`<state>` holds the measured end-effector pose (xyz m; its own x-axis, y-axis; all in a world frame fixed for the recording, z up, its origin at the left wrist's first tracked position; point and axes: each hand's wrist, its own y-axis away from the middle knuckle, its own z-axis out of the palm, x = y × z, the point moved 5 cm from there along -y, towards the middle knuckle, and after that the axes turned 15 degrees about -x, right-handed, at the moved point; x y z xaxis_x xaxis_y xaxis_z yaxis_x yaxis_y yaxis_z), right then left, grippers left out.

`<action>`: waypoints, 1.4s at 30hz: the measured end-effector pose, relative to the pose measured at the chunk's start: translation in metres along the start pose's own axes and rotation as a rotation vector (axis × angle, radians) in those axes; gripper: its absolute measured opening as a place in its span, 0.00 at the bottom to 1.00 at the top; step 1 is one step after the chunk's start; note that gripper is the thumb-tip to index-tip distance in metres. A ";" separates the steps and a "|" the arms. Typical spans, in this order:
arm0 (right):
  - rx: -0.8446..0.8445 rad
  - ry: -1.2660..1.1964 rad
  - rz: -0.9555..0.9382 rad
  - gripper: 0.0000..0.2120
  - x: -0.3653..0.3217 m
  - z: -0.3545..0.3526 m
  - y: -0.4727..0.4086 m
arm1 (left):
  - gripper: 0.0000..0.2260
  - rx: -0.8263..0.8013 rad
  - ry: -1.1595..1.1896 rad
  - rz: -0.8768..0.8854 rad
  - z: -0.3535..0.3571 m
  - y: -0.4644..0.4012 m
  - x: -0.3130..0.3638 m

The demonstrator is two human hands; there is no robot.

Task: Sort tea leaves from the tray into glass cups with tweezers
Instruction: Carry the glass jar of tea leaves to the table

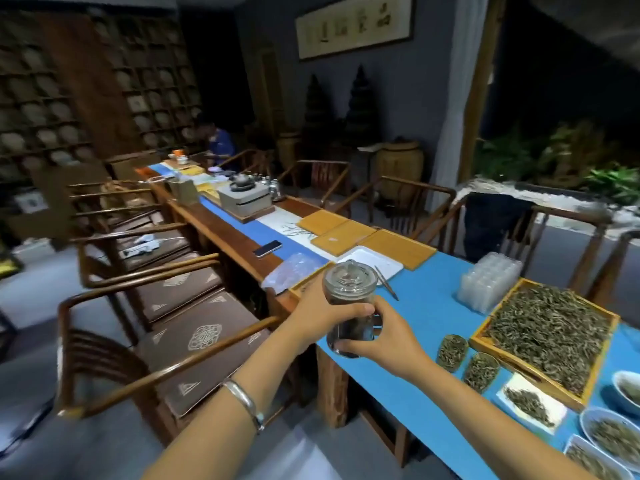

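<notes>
While both hands hold it above the near edge of the long blue-covered wooden bench (426, 306), the lidded clear glass jar of dark tea (349, 306) sits upright, the left hand (318, 317) wrapped round its side and the right hand (384, 337) curled under its base. Slim metal tweezers (386, 283) lie on the bench just behind the jar, beside a white rectangular tray (377, 263). Well to the right sits the square wooden tray of green tea leaves (547, 336), with a stack of clear plastic cups (488, 280) behind it.

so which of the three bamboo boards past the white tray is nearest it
The rightmost bamboo board, which lies right against the white tray; the middle board and far board run further up the table.
</notes>
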<state>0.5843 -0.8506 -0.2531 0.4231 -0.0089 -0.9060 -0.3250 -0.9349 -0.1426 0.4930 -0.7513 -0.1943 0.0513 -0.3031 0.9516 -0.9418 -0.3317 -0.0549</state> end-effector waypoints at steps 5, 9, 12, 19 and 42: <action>0.096 0.032 0.105 0.32 0.043 -0.022 -0.038 | 0.27 -0.108 0.019 0.019 -0.008 -0.072 -0.038; 0.138 0.045 0.152 0.32 0.081 -0.039 -0.072 | 0.31 -0.200 0.043 -0.011 -0.008 -0.129 -0.071; 0.191 0.061 0.190 0.34 0.114 -0.058 -0.097 | 0.32 -0.245 0.067 -0.021 -0.007 -0.176 -0.096; 0.304 0.068 0.332 0.30 0.198 -0.089 -0.144 | 0.32 -0.351 0.097 -0.090 0.006 -0.275 -0.154; 0.637 -0.085 0.753 0.30 0.361 -0.029 -0.176 | 0.36 -0.814 0.062 -0.144 0.043 -0.369 -0.346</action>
<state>0.8190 -0.6996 -0.5436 -0.1352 -0.4740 -0.8701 -0.8892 -0.3293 0.3176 0.8372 -0.5625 -0.5160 0.1941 -0.2497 0.9487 -0.8748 0.3936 0.2826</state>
